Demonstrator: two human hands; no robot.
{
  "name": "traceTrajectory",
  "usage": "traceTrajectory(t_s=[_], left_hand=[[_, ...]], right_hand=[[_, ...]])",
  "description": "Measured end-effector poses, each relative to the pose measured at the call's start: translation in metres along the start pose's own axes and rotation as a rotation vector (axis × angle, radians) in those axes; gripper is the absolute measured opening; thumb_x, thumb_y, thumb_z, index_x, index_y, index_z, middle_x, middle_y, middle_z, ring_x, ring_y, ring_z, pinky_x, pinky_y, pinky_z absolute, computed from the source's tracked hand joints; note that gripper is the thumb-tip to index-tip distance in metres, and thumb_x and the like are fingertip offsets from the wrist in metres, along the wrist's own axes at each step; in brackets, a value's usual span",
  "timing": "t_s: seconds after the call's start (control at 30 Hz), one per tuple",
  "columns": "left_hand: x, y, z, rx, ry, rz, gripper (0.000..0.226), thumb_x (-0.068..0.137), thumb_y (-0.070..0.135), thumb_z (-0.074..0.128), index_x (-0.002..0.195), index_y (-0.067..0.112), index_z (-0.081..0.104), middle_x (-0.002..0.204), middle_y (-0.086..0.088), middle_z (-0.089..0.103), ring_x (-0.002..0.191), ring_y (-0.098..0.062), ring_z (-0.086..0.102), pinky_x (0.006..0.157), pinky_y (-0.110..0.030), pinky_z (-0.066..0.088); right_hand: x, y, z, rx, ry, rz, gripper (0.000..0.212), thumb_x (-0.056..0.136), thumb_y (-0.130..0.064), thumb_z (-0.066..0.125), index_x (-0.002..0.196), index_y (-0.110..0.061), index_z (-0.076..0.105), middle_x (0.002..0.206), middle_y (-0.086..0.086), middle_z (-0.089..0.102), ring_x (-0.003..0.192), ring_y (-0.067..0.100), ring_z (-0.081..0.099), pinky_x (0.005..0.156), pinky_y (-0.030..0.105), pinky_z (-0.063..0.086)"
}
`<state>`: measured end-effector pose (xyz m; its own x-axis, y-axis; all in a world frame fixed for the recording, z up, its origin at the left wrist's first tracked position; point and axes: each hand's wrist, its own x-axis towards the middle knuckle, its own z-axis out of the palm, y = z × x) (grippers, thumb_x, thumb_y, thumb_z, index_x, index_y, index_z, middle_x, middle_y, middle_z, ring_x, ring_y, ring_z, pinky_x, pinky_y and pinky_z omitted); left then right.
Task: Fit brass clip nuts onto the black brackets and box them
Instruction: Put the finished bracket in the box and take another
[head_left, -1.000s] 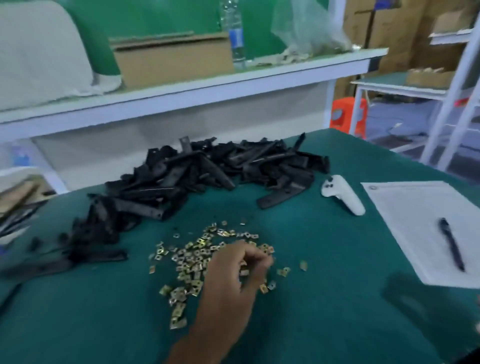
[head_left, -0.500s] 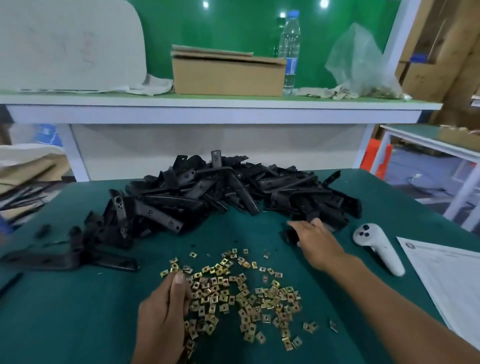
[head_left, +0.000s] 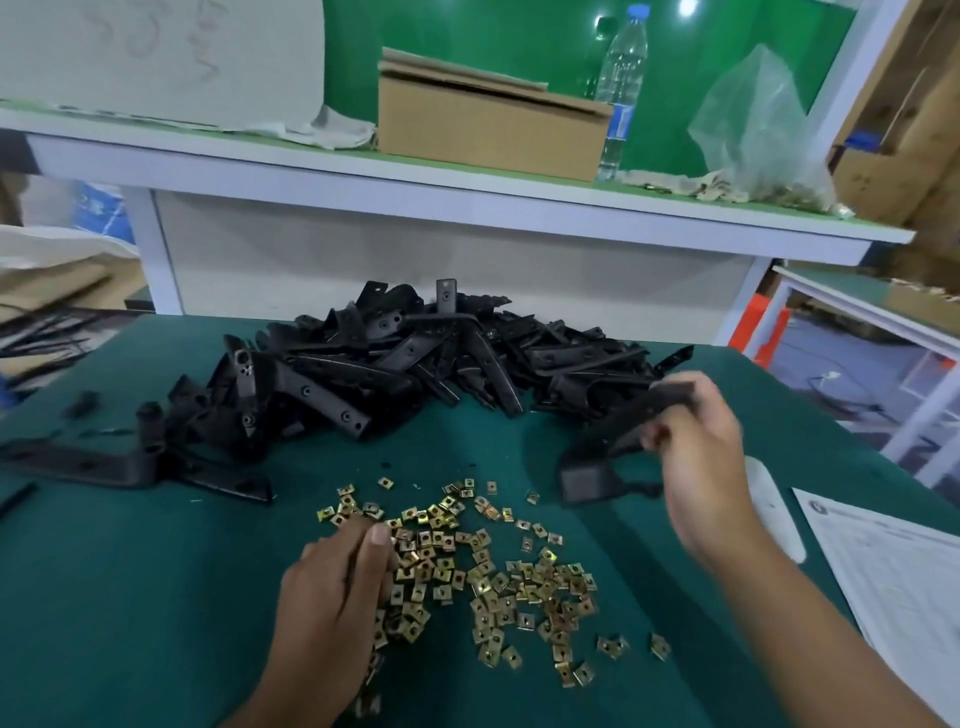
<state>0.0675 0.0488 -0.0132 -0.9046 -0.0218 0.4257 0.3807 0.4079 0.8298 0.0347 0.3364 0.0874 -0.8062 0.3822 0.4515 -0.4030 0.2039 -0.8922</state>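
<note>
A heap of black brackets (head_left: 415, 374) lies at the far side of the green table (head_left: 130, 597). Nearer to me, brass clip nuts (head_left: 498, 566) are scattered in a loose patch. My right hand (head_left: 701, 467) grips one black bracket (head_left: 618, 436) and holds it above the table, right of the nuts; it is motion-blurred. Over the left edge of the nut patch sits my left hand (head_left: 337, 587), fingers curled down among the nuts and thumb laid forward. Whether it holds a nut is hidden.
A white controller (head_left: 774, 514) and a printed sheet (head_left: 893, 571) lie at the right. Loose brackets (head_left: 130, 462) lie at the left. On the shelf behind stand a cardboard box (head_left: 488, 124), a water bottle (head_left: 621, 88) and a plastic bag (head_left: 763, 135).
My right hand reached to the heap's right end, took a bracket and lifted it toward me. My left hand stayed on the nuts, shifting to their left edge. The camera tilted and moved.
</note>
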Motion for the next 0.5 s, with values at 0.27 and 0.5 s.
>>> traceTrajectory(t_s=[0.27, 0.5], left_hand=[[-0.009, 0.022, 0.002, -0.301, -0.104, 0.018, 0.068, 0.078, 0.064, 0.072, 0.138, 0.043, 0.047, 0.132, 0.021, 0.059, 0.119, -0.002, 0.059, 0.093, -0.031, 0.044], [-0.006, 0.021, -0.004, -0.560, -0.021, -0.083, 0.060, 0.075, 0.070, 0.074, 0.126, 0.044, 0.057, 0.119, 0.007, 0.071, 0.114, -0.011, 0.067, 0.095, -0.042, 0.048]], right_hand=[[-0.086, -0.034, 0.058, 0.825, -0.185, 0.732, 0.031, 0.073, 0.012, 0.051, 0.100, -0.002, 0.056, 0.082, 0.013, 0.068, 0.069, 0.018, 0.068, 0.066, 0.029, 0.061], [-0.137, -0.012, 0.067, 0.456, -0.369, 0.752, 0.041, 0.066, 0.017, 0.078, 0.101, 0.000, 0.067, 0.090, 0.017, 0.074, 0.086, 0.029, 0.075, 0.072, 0.028, 0.060]])
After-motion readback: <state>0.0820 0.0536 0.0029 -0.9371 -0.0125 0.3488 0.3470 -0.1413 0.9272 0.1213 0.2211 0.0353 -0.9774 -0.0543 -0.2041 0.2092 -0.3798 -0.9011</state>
